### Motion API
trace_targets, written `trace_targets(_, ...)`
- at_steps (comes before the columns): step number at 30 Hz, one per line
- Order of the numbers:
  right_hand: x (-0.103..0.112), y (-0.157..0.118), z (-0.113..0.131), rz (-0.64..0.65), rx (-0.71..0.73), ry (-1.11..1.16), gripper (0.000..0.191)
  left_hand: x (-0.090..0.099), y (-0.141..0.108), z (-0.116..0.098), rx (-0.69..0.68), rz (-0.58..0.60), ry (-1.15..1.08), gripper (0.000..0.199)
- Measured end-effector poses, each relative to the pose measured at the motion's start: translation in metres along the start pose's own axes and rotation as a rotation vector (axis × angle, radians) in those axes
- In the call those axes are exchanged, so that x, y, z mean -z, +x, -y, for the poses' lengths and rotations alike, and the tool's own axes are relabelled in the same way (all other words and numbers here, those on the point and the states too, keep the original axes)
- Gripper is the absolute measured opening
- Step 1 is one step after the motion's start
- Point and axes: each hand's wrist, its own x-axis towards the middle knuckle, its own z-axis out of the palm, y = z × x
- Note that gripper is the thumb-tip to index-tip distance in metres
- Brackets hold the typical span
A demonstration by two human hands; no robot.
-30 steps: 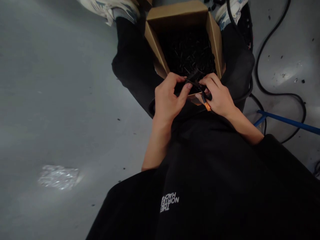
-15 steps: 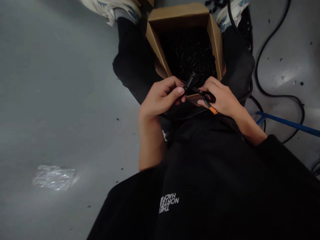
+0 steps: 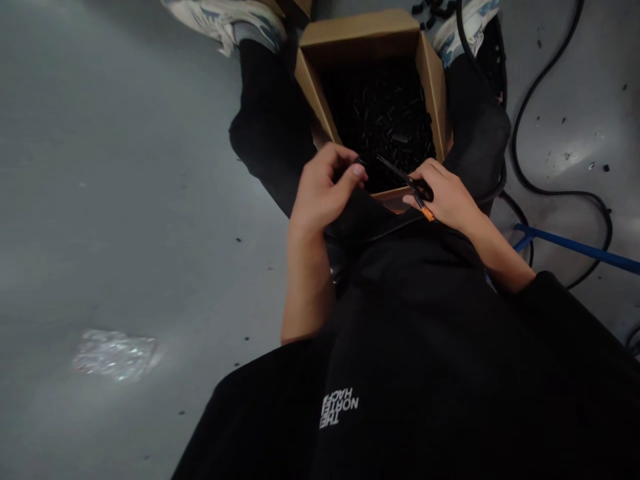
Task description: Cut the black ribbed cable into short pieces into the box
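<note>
My right hand is closed around a pair of scissors with dark handles and an orange part. The blades point left over the near side of an open cardboard box. My left hand is pinched, left of the blade tips and apart from them. A small dark piece shows at its fingertips, too small to name. Many short black tube-like pieces fill the box's floor. A ribbed black piece lies on top of them.
The box stands between my legs. To the right, a black cable curves over the grey floor near a blue bar. A clear plastic bag lies on the left. Small black bits lie beyond the box.
The ribbed black piece has left my left hand, and one like it now lies in the box. My left hand has drawn slightly away from the scissors, whose blades now show more fully.
</note>
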Motion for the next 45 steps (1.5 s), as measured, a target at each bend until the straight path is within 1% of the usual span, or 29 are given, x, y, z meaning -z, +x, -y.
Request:
trace_targets(2,-0.001,-0.001,0.0,0.05,-0.026,-0.061,0.035,-0.001,0.001,0.001,-0.016,-0.132,-0.014,0.05)
trace_targets(3,-0.002,-0.001,0.001,0.07,-0.027,-0.09,0.036,-0.002,0.001,-0.001,-0.028,-0.17,-0.019,0.048)
trace_targets(4,-0.003,0.0,0.004,0.08,-0.021,-0.113,0.037,-0.004,0.002,-0.003,-0.043,-0.184,-0.021,0.049)
trace_targets(8,-0.01,0.007,0.015,0.048,0.026,-0.168,0.038,-0.019,0.004,-0.014,-0.085,-0.134,-0.012,0.057)
trace_targets(11,-0.013,0.013,0.019,0.023,0.012,-0.186,0.038,-0.026,0.006,-0.015,-0.084,-0.136,0.007,0.058)
trace_targets(14,-0.016,0.015,0.017,0.001,-0.047,-0.133,0.04,-0.025,0.008,-0.012,-0.081,-0.154,0.057,0.056)
trace_targets(16,-0.018,0.015,0.015,-0.041,-0.077,-0.067,0.042,-0.022,0.008,-0.012,-0.066,-0.147,0.113,0.053)
trace_targets(19,-0.021,0.013,0.011,-0.104,-0.078,0.027,0.046,-0.019,0.006,-0.014,-0.01,-0.149,0.177,0.044)
trace_targets(22,-0.022,0.013,0.008,-0.132,-0.067,0.111,0.053,-0.023,0.004,-0.017,0.022,-0.15,0.149,0.039)
trace_targets(23,-0.022,0.013,0.007,-0.135,-0.063,0.139,0.055,-0.025,0.003,-0.017,0.023,-0.127,0.118,0.04)
trace_targets(25,-0.021,0.015,0.006,-0.13,-0.048,0.18,0.059,-0.028,0.003,-0.018,0.031,-0.041,0.032,0.044)
trace_targets(28,-0.015,0.016,0.005,-0.105,-0.031,0.201,0.063,-0.026,0.002,-0.019,0.058,0.065,-0.077,0.051)
trace_targets(31,-0.01,0.016,0.006,-0.073,-0.014,0.217,0.063,-0.018,0.001,-0.022,0.086,0.081,-0.074,0.055)
trace_targets(35,-0.006,0.012,0.004,-0.046,0.049,0.25,0.062,-0.01,0.0,-0.026,0.097,0.116,-0.06,0.058)
trace_targets(38,-0.006,0.01,0.002,-0.048,0.094,0.262,0.057,-0.009,0.0,-0.029,0.093,0.18,-0.122,0.062)
trace_targets(42,-0.005,0.009,0.001,-0.052,0.113,0.241,0.045,-0.005,0.003,-0.032,0.1,0.353,-0.258,0.065)
trace_targets(45,-0.004,0.006,0.001,-0.042,0.12,0.188,0.034,0.0,0.007,-0.032,0.11,0.468,-0.305,0.065)
